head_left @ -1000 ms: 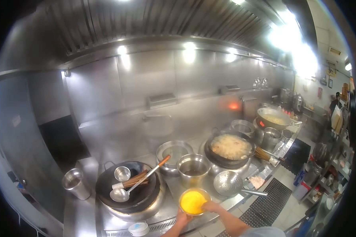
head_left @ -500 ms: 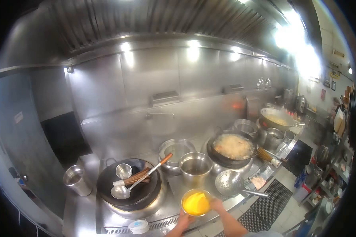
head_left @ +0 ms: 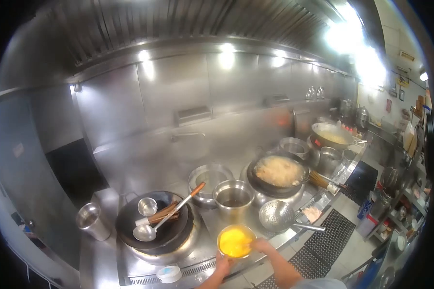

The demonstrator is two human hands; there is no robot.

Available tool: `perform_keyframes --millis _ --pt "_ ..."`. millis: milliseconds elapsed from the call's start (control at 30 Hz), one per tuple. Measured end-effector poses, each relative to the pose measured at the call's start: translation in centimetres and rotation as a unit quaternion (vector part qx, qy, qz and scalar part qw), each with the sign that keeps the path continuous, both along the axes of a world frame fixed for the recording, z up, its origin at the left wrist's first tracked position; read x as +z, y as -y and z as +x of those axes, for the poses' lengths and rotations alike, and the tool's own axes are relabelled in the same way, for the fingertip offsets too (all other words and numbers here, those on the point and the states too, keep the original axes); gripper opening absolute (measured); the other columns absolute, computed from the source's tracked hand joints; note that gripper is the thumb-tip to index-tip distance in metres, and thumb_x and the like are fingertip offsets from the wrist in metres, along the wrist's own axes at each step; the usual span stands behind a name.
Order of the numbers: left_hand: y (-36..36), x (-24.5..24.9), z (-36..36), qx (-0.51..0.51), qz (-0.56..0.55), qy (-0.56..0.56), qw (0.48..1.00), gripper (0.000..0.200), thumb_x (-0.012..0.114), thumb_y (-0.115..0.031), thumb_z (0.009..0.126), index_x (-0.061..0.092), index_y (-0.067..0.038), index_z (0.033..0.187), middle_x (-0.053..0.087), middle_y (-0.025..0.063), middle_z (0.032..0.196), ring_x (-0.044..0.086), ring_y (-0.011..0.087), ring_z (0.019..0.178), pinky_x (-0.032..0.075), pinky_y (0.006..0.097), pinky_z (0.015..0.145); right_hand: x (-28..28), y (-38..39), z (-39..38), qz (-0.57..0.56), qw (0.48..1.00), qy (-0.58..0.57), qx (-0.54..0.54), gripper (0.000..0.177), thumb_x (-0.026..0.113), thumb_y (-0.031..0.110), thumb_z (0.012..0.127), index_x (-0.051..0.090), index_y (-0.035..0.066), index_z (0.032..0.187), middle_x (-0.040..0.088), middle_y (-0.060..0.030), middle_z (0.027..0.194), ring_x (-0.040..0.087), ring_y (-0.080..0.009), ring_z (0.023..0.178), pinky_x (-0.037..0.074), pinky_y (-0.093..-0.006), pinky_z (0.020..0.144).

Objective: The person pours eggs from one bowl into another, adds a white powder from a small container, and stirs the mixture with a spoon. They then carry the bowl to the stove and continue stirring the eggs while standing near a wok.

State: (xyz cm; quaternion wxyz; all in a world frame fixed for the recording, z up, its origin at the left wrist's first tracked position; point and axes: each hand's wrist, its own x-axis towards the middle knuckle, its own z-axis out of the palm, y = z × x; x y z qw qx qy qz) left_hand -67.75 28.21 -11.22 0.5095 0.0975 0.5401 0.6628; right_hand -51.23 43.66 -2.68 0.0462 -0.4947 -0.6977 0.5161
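Observation:
A metal bowl (head_left: 250, 232) of bright yellow liquid (head_left: 233, 242), which looks like beaten egg, is low in the middle of the view. At its lower left side, my left hand (head_left: 223, 263) grips the bowl. My right hand (head_left: 261, 246) is closed at the bowl's right rim; whatever it holds is blurred and hidden. A tall steel pot (head_left: 234, 212) of dark liquid stands just behind the bowl. To the right of the bowl lies a perforated strainer (head_left: 277, 215) with a long handle.
On the left, a black wok (head_left: 130, 219) holds a ladle (head_left: 144, 233), a small metal cup (head_left: 147, 207) and a bamboo brush (head_left: 164, 213). Another wok (head_left: 280, 192) holds frothy, steaming contents. A steel canister (head_left: 92, 221) stands far left. A white container (head_left: 169, 274) sits at the front edge.
The yellow liquid has gone from a raised, sloping swirl to a flatter surface. My right hand has shifted slightly at the rim. The whole view has turned a little.

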Motion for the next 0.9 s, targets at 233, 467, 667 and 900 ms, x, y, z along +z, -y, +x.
perform_keyframes --millis 233,467,667,900 --pt "0.5 2.0 -0.8 -0.02 -0.005 0.025 0.999 0.059 0.047 -0.012 0.094 0.02 -0.033 0.142 0.053 0.0131 0.115 0.061 0.0249 0.09 0.051 0.0407 0.07 -3.9 -1.5 -0.3 0.15 0.987 -0.05 -0.011 0.039 0.063 0.038 0.077 0.069 0.003 0.093 0.068 -0.0174 0.085 0.066 -0.0328 0.078 0.05 -0.0404 0.066" --pt "1.3 -1.0 1.0 0.002 0.041 0.09 0.995 0.062 0.048 -0.017 0.096 0.011 -0.04 0.14 0.05 0.0128 0.116 0.057 0.026 0.096 0.05 0.0446 0.083 -11.6 -2.7 -0.3 0.481 0.861 -0.077 0.146 0.022 0.059 0.026 0.078 0.069 0.008 0.086 0.067 -0.0129 0.083 0.064 -0.0233 0.072 0.049 -0.0372 0.064" --pt "0.8 2.5 0.6 -0.021 -0.003 0.072 0.997 0.061 0.046 -0.014 0.096 0.013 -0.038 0.142 0.052 0.0109 0.115 0.059 0.0218 0.081 0.05 0.037 0.067 -9.0 -0.6 -0.2 0.344 0.927 -0.015 0.148 0.027 0.061 0.028 0.073 0.069 0.007 0.087 0.067 -0.0128 0.082 0.063 -0.0268 0.078 0.049 -0.0395 0.07" --pt "1.3 1.5 1.7 0.028 0.002 0.131 0.991 0.063 0.048 -0.019 0.097 0.011 -0.043 0.142 0.056 0.0073 0.098 0.058 0.0173 0.081 0.051 0.0365 0.073 -8.7 -0.6 -0.8 0.296 0.945 -0.027 0.138 0.028 0.057 0.028 0.074 0.07 0.006 0.084 0.067 -0.0163 0.087 0.064 -0.0305 0.085 0.049 -0.0422 0.076"
